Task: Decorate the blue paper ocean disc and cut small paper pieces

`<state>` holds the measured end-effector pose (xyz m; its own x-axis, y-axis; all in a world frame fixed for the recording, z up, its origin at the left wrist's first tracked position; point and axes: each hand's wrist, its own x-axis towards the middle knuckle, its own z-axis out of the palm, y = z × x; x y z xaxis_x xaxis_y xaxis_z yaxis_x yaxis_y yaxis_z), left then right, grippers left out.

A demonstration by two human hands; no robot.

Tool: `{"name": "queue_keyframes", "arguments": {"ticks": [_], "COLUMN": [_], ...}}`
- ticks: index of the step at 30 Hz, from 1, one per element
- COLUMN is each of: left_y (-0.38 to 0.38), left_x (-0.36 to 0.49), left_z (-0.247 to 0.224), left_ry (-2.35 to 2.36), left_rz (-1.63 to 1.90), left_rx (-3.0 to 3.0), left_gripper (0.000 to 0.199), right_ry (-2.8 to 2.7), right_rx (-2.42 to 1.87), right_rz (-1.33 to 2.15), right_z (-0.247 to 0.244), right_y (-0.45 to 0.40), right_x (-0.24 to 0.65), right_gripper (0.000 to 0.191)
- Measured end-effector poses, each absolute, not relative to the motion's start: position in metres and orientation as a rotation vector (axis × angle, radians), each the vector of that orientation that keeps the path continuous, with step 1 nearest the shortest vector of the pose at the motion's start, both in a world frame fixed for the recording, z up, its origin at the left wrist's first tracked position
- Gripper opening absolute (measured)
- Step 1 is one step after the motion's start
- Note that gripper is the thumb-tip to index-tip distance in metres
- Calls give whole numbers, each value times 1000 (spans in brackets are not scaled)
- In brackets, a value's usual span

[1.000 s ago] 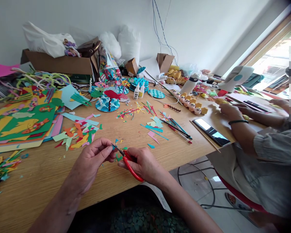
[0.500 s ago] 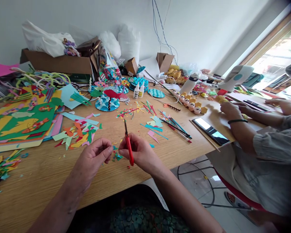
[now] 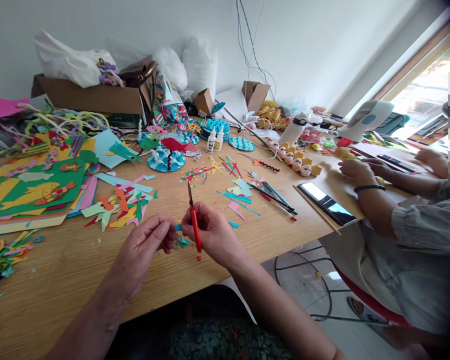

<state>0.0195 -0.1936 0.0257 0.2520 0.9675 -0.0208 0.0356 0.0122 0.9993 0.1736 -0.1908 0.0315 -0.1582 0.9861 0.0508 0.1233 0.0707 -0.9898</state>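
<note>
Red-handled scissors (image 3: 195,227) rest in my right hand (image 3: 212,232), with their dark narrow blades pointing up and away from me. The thumb and fingers of that hand are pinched together. My left hand (image 3: 150,237) is closed just to the left, fingertips curled in a pinch; anything in them is hidden. Between the two sets of fingertips shows a small blue paper piece (image 3: 178,227); I cannot tell which hand holds it, if either. Tiny teal paper scraps (image 3: 183,243) lie on the table below the hands.
Cut paper scraps (image 3: 125,207) spread left of my hands, beside stacked coloured sheets (image 3: 33,200). A blue disc with a red paper fish (image 3: 174,145) stands ahead, near glue bottles (image 3: 214,140). Brushes (image 3: 273,197) and a phone (image 3: 326,202) lie right. A co-worker's hands (image 3: 356,167) are beyond.
My right hand and the scissors have shifted slightly left and up, closer to my left hand. The blue paper piece shows more clearly between the fingertips.
</note>
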Motion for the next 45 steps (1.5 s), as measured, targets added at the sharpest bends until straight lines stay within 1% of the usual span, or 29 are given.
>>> {"name": "queue_keyframes", "arguments": {"ticks": [3,6,8,13,18,26,35,45], "left_y": [-192,-190,-189,-190,-191,-194,-194,-194], "left_x": [21,23,22,18,20,19,19,20], "left_z": [28,30,30,31,31,32,33,35], "left_ry": [1086,1112,1101,1034,981,932,946,978], "left_rz": [965,973,1019,1136,1164,1143,1115,1092], "left_rx": [1458,1534,1507,1241,1071,1092,1107,1134], "left_gripper": [20,18,16,11,10,8,9,10], "right_ry": [-1552,-1639,-1692,-1871,-1988,-2011,-2012,-2006], "right_rx": [-1244,-1271,-1282,-1320,-1380,-1368,-1376,-1378], "right_rz": [1048,934,887,773,760,759,700,714], "right_z": [29,30,33,33,29,31,32,29], "right_y": [-191,-194,-197,-207,-212,-213,-212,-214], "right_x": [172,171,172,181,185,183,182,186], "right_gripper": [11,9,13,32,34,34,37,40]}}
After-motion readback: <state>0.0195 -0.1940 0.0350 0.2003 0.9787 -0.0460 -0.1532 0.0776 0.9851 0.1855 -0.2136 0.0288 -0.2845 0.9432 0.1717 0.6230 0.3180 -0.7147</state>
